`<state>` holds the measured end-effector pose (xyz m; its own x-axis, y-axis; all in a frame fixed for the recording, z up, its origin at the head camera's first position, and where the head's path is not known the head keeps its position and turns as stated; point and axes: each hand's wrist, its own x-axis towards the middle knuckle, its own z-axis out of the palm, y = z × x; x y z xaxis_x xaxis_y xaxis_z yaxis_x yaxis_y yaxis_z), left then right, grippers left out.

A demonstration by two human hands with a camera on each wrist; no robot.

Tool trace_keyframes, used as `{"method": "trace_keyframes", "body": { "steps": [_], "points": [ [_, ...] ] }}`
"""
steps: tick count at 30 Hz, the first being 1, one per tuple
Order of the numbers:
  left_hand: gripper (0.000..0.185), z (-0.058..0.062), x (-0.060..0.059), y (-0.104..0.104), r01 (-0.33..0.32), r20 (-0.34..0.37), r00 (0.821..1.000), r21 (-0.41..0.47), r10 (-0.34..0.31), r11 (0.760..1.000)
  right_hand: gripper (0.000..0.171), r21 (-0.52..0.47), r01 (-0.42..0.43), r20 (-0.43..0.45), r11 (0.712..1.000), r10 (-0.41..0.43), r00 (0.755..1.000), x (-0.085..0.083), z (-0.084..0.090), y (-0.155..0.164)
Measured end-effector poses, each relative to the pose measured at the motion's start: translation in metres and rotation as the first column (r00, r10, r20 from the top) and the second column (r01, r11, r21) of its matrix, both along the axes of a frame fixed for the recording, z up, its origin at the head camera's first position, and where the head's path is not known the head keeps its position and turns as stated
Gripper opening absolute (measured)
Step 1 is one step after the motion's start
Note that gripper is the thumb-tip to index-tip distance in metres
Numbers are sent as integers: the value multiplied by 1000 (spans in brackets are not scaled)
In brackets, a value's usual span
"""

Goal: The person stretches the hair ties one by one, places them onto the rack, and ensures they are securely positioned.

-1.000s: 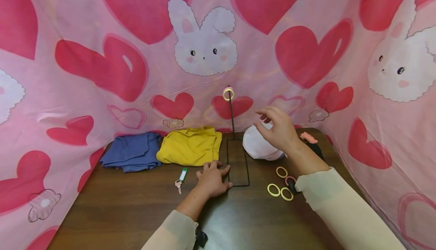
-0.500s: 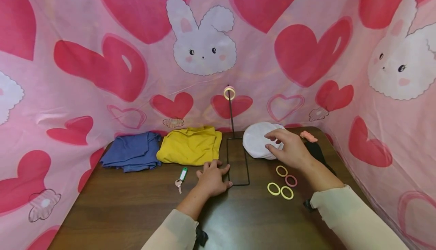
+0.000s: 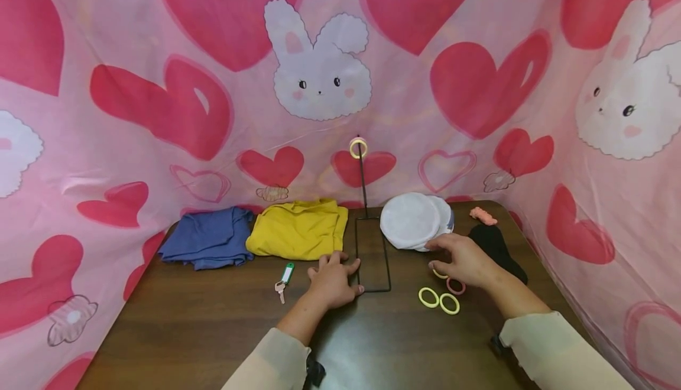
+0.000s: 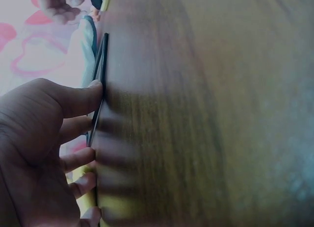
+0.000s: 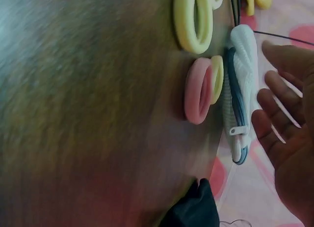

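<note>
My left hand (image 3: 332, 283) lies with fingers spread at the base of a black wire stand (image 3: 389, 260), thumb and fingertips on the wire. In the left wrist view, the thumb (image 4: 88, 99) touches the base's edge. On the stand's upright hang a yellow ring (image 3: 352, 153) and a pink one behind it. My right hand (image 3: 468, 260) hovers over several loose rings on the table, fingers loosely bent with nothing between them. A pink ring (image 5: 192, 97) and yellow rings (image 5: 182, 23) show beneath it in the right wrist view; the hand partly hides one yellow ring in the head view.
A white zippered mesh bag (image 3: 408, 221) lies right of the stand. Yellow cloth (image 3: 298, 229), blue cloth (image 3: 207, 239) and a green-tagged key (image 3: 286, 274) lie left. A black cloth item (image 3: 497, 251) and a coral-coloured bundle (image 3: 483, 216) lie at the right edge.
My right hand has come down and towards me from beside the upright, past the white bag, to over the loose rings. My left hand has stayed at the stand's base.
</note>
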<state>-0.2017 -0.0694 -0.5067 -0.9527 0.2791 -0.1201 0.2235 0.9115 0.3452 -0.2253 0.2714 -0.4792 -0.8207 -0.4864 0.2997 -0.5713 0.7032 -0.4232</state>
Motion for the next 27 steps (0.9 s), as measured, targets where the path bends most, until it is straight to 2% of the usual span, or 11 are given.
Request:
{"method": "trace_keyframes", "body": {
  "steps": [7, 12, 15, 27],
  "points": [
    [68, -1, -1, 0, 1, -7, 1000, -5, -1, 1000, 39, 108, 4, 106, 994, -15, 994, 0, -4, 11],
    [68, -2, 1, 0, 2, -8, 1000, -5, -3, 1000, 44, 157, 23, 203, 987, -55, 978, 1, -9, 14],
    [67, -2, 2, 0, 6, -7, 1000, -4, -6, 1000, 44, 176, 28, 230, 984, -69, 971, 2, -11, 15],
    [67, 0, 1, 0, 6, -18, 1000, -9, -6, 1000, 31, 168, 35, 171, 985, -64, 983, -1, -13, 14]
  ]
}}
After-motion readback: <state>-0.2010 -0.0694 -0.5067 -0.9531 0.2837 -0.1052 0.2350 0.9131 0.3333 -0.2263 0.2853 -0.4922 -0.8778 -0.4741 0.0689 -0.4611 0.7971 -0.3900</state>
